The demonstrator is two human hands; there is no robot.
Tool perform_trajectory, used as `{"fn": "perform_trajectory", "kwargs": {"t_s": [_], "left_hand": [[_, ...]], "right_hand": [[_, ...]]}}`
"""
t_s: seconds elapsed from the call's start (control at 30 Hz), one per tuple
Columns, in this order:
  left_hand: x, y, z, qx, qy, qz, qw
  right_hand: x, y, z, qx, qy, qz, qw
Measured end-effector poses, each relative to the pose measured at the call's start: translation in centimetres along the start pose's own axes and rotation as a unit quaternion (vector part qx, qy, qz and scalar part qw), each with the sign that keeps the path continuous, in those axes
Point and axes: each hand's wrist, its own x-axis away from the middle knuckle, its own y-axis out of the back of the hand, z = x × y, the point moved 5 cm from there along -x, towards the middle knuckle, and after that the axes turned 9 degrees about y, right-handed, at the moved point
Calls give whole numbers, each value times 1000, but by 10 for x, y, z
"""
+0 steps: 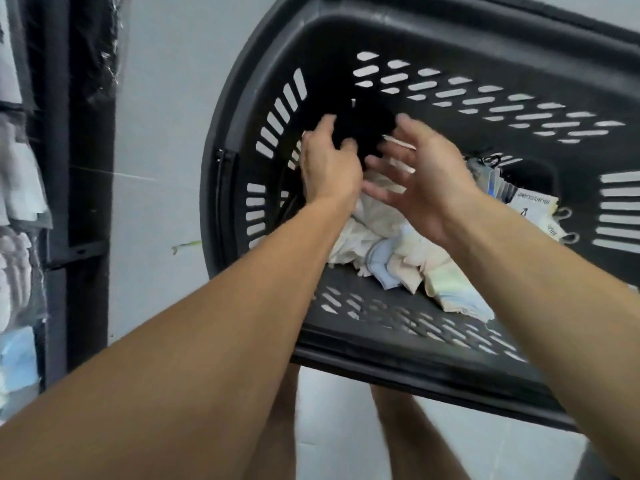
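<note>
Your right hand [422, 181] is spread open; your left hand [329, 168] is curled, though I cannot tell whether it grips anything; both are inside the basket [450, 39]. The pale cloths [398, 261] lie just below, nearer your right hand.

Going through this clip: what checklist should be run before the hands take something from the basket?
1. Both hands inside basket: ok, left hand and right hand are past the rim.
2. Right hand free: ok, fingers spread, holding nothing.
3. Left hand free: cannot tell, fingers curled, blurred.
4. Reach to pale cloth pile: ok, just beneath the hands.
5. Basket steady: cannot tell, tilted, support hidden.
</note>
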Motion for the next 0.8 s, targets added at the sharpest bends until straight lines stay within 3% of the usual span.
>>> {"fn": "perform_trajectory", "kwargs": {"t_s": [0.07, 0.13, 0.3, 0.43, 0.5, 0.57, 0.67, 0.73, 0.8], "left_hand": [[26, 0, 3, -89, -99, 9, 991], [50, -2, 15, -150, -142, 37, 978], [78, -7, 37, -231, -131, 101, 959], [95, -17, 34, -332, -156, 195, 909], [99, -13, 31, -340, -131, 240, 900], [97, -1, 26, -296, -107, 218, 924], [78, 22, 19, -266, -148, 76, 950], [58, 33, 21, -309, -151, 16, 939], [38, 35, 25, -389, -125, 18, 913]], "right_hand": [[5, 21, 0, -9, -18, -10, 1000], [10, 36, -2, -13, -36, -21, 999], [14, 41, -17, 178, -35, 32, 983], [5, 46, -22, 303, 11, -21, 953], [2, 48, -25, 333, 30, -17, 942], [0, 53, -27, 329, 28, -7, 944], [3, 64, -26, 275, 37, -22, 960], [8, 76, -28, 232, 53, -44, 970], [15, 89, -35, 217, 50, -60, 973]]}}
